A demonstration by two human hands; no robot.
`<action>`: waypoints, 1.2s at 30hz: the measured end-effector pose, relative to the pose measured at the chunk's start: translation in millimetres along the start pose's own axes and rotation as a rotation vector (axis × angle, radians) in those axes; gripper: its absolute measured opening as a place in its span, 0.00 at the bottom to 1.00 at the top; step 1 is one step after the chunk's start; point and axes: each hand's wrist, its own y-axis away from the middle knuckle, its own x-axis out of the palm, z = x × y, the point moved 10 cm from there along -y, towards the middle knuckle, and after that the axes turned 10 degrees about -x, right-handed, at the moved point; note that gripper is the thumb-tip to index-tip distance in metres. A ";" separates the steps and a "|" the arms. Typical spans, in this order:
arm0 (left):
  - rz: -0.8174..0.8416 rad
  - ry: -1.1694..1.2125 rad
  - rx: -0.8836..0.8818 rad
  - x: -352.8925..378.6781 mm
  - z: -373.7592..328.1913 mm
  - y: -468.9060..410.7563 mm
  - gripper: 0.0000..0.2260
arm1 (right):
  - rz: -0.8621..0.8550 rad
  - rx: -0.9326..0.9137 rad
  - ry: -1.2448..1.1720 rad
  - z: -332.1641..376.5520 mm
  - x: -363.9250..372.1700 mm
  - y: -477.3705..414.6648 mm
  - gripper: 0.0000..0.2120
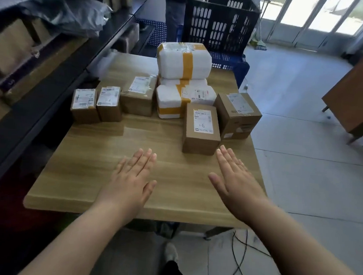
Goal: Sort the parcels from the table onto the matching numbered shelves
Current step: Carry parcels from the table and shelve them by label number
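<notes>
Wooden bench (94,153) carries labelled brown cardboard parcels (201,129) at twelve o'clock; left hand (131,176) and right hand (235,179) hover flat, grip released, seemingly choosing.

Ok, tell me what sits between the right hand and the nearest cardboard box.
Nothing: in the head view only bare wooden table separates the right hand from the cardboard box; its fingertips nearly reach the box.
</notes>
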 end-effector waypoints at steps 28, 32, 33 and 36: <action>0.392 0.832 -0.505 135.4 -56.2 -211.1 0.31 | -0.052 -0.065 -0.275 -124.3 99.8 -169.0 0.31; 0.321 1.068 -0.647 145.3 -40.4 -189.0 0.26 | -0.222 -0.004 -0.454 -130.1 87.7 -146.1 0.24; 0.313 1.087 -0.677 146.6 -37.4 -183.7 0.25 | -0.247 0.106 -0.556 -141.8 89.6 -142.1 0.24; 0.353 1.141 -0.703 151.1 -42.3 -171.6 0.22 | -0.106 0.527 -0.899 -169.7 125.6 -128.4 0.29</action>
